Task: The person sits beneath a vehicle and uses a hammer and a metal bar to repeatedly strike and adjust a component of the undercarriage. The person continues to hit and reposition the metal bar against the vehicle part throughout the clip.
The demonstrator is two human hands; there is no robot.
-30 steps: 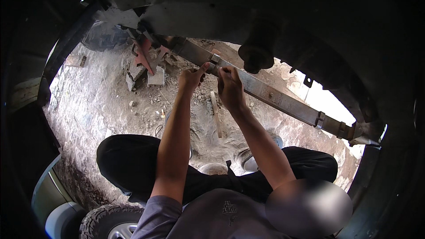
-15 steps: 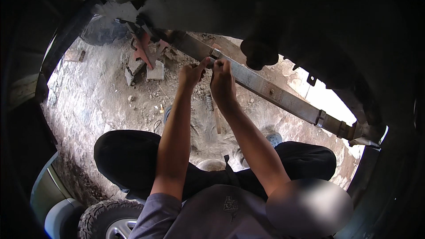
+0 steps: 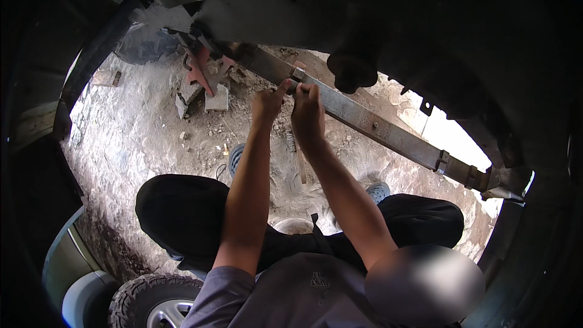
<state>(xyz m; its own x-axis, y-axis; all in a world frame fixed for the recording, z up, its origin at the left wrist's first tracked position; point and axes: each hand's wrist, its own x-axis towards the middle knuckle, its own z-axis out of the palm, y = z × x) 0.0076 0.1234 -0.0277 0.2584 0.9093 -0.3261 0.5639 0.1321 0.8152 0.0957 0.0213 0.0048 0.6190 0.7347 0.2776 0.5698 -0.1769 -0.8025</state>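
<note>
A long flat steel leaf spring (image 3: 352, 113) runs slantwise across the view, from upper left to lower right. Around it sits a metal clip (image 3: 297, 73). Just below this clip, at the spring's near edge, both hands are close together. My left hand (image 3: 268, 104) is closed, its thumb stretched up against the spring's edge and the other fingers curled under. My right hand (image 3: 308, 109) is closed beside it, fingertips bent at the same edge. Whatever the fingers pinch is too small or hidden to make out.
Dark vehicle underbody hangs overhead, with a rounded black part (image 3: 353, 73) beyond the spring. A red metal stand (image 3: 198, 70) is among broken blocks (image 3: 217, 98) at upper left. A tyre (image 3: 143, 300) lies at lower left. A wooden-handled tool (image 3: 301, 164) rests on the dirt between my feet.
Both hands stay at the same spot below the clip, with only a slight shift of the fingers. The whole view has moved a little, and more of my left shoe shows.
</note>
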